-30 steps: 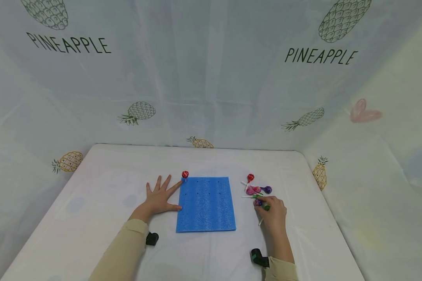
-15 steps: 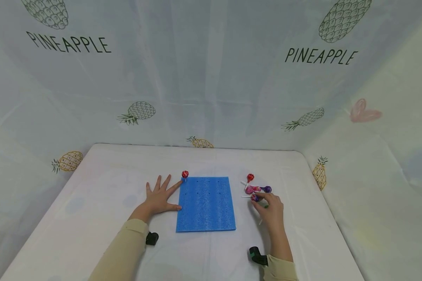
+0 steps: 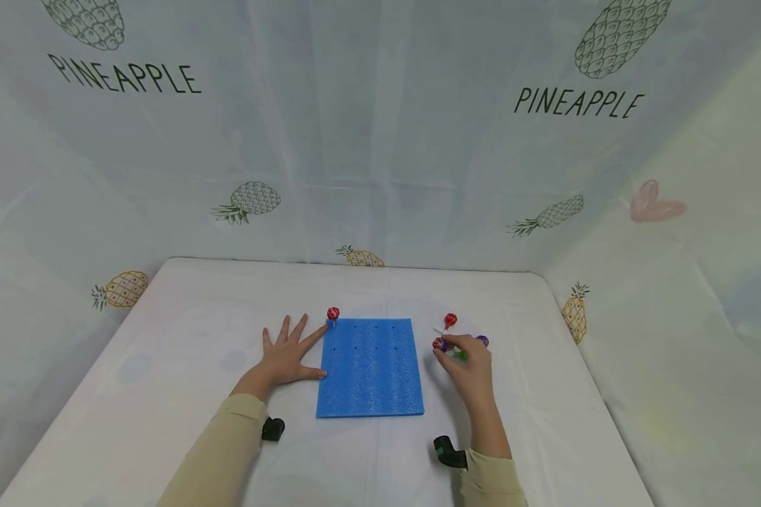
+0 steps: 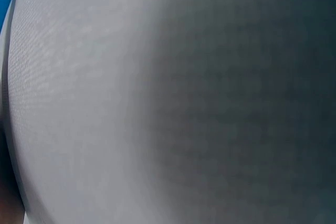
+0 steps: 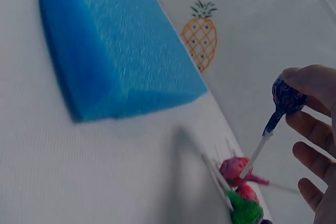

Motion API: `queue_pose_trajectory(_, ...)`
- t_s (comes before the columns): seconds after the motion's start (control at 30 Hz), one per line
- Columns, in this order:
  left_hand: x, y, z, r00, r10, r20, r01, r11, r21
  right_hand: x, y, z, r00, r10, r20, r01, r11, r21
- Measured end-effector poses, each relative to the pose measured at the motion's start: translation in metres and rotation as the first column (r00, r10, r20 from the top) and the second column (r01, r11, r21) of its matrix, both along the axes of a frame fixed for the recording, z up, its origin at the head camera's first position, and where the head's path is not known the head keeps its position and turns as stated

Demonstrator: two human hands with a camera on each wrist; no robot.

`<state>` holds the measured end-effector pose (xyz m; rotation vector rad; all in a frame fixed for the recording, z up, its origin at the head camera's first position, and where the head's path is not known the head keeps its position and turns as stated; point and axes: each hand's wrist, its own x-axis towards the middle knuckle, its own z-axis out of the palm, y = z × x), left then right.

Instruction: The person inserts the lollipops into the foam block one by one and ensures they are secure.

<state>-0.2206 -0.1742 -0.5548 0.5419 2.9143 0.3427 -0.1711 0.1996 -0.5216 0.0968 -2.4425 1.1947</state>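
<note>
**Head view: one lollipop planted, the next in hand**

Head view, left to right. The left hand (image 3: 285, 358) lies flat on the white-covered table (image 3: 184, 331), fingers spread and straight, its fingertips touching the left edge of the square blue foam block (image 3: 370, 367). It holds nothing; it appears to steady the block. The left wrist view shows only blurred grey cloth.

At the block's far left corner one red round lollipop (image 3: 333, 314) stands upright, stick down in the foam. The other small holes across the block's top look unfilled, so by my reading the planting has barely begun: one in, the rest to go.

Just right of the block, the right hand (image 3: 466, 366) pinches a dark purple wrapped lollipop (image 5: 286, 97) by its head between thumb and fingertip, the white stick pointing down, raised off the table. Below and beside it lies the loose heap: a red lollipop (image 3: 451, 320), a pink lollipop (image 5: 234, 169), a green lollipop (image 5: 245, 211), and another purple lollipop (image 3: 483, 341) at the heap's right edge.
</note>
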Motion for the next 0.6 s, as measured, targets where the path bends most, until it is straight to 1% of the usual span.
queue_pose_trajectory(0.07,0.0,0.0,0.001,1.0,0.001,-0.001,-0.001,1.0,0.004,-0.002,-0.005,0.002,0.999,0.017,-0.033,-0.017,1.0,-0.021)
queue_pose_trajectory(0.2,0.001,0.0,0.002,1.0,0.004,0.0,-0.004,1.0,-0.002,-0.005,-0.019,0.005,0.998,0.034,-0.049,-0.038,0.996,-0.078)
queue_pose_trajectory(0.33,0.001,0.0,0.002,1.0,0.004,0.0,-0.004,1.0,-0.007,-0.004,-0.037,0.009,0.998,0.067,-0.012,-0.068,0.986,-0.149)
queue_pose_trajectory(0.43,0.002,0.0,0.003,1.0,-0.002,-0.012,0.002,1.0,0.002,-0.003,-0.048,0.009,0.995,0.099,0.003,-0.096,0.973,-0.21)
queue_pose_trajectory(0.6,0.002,0.0,0.002,0.999,-0.013,-0.034,0.013,1.0,0.003,-0.008,-0.061,0.009,0.991,0.132,-0.008,-0.129,0.952,-0.279)
